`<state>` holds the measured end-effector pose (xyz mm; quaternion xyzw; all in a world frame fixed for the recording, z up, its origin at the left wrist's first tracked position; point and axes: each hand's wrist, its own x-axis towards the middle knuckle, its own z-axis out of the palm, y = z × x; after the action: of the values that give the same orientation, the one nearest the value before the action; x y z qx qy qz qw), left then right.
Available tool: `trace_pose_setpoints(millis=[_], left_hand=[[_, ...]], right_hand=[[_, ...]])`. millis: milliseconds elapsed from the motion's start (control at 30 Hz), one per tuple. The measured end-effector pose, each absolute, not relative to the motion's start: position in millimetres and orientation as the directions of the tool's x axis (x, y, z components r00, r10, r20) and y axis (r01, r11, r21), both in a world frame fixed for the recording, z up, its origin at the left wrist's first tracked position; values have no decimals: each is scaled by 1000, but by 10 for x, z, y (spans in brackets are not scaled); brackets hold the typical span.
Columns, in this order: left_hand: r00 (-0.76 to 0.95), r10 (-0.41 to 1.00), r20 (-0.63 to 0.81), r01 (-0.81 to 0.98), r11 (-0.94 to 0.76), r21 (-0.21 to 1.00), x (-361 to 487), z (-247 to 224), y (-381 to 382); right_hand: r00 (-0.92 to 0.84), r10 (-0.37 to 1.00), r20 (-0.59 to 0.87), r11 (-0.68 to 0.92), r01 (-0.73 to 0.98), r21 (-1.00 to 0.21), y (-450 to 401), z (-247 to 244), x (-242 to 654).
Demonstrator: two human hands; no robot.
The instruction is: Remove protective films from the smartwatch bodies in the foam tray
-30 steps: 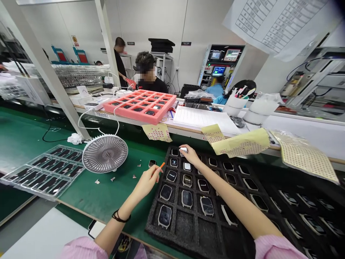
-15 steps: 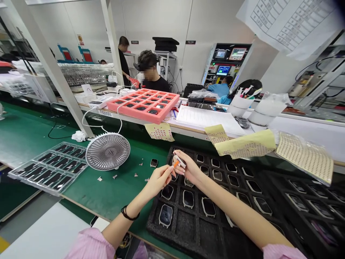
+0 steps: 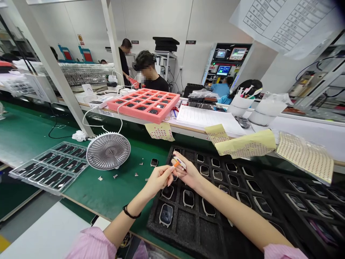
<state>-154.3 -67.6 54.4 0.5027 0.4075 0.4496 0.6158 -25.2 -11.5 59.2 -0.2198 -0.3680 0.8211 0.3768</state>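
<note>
As the right hand (image 3: 192,174) holds a pale watch (image 3: 182,164) in curled fingers, the left hand (image 3: 159,178) pinches an orange stick (image 3: 176,164); the watch lies just right of the left fingertips, its long axis slanting down rightward, contact with the stick unclear.

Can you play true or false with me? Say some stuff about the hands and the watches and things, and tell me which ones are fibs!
1. The left hand holds something orange. True.
2. The right hand has let go of everything. False: the right hand holds a pale watch.
3. A dark band goes around the left wrist. True.
4. The foam tray on the shelf is blue. False: that shelf tray is pink.
5. A dark-screened watch lies on the green table, outside the black tray. True.
6. The fan is square. False: the fan is round.
</note>
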Motion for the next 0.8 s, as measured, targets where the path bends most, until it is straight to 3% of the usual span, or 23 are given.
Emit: trace_pose_setpoints(millis=[300,433,633,733,800], left_hand=[[229,972,-60,-233,114,966,-1505,449,-633],[110,993,-36,-216,59,975,-1514,447,-589],[59,998,-25,-171,35,985,-1512,454,-559],[-19,999,-34,-142,31,989,-1711,407,-547],[-100,995,-12,-2,12,1000,-1916,345,-537]], right_hand=[[-551,828,-99,-416,-487,-768,-83,524,-265],[-493,868,-68,-336,-480,-810,-152,523,-310],[-358,933,43,-27,-188,-982,-124,443,-375],[-173,981,86,100,74,-992,198,351,-187],[-99,992,78,95,182,-979,483,262,10]])
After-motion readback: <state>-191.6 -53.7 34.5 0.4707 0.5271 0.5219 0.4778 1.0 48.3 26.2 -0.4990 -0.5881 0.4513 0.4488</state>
